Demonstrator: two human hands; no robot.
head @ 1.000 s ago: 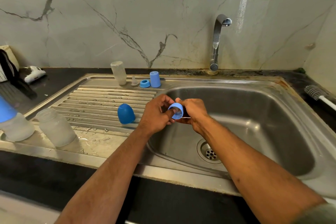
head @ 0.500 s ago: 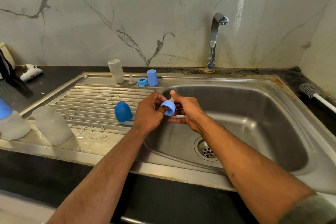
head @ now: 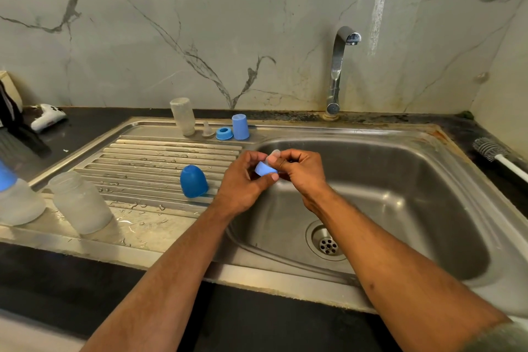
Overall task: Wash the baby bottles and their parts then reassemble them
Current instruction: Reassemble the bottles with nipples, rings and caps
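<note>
Collar ring [head: 265, 168], blue, is pinched by left hand [head: 243, 180] and right hand [head: 303, 170] above sink [head: 428, 208]; dome cap [head: 193, 181] stands just left, brush [head: 491, 153] well right.

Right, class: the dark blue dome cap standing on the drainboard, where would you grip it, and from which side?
Grip the dome cap across its lower walls, coming from above. It stands open end down on the drainboard, so the rounded top would likely slip; the sides near the base are straighter.
</note>
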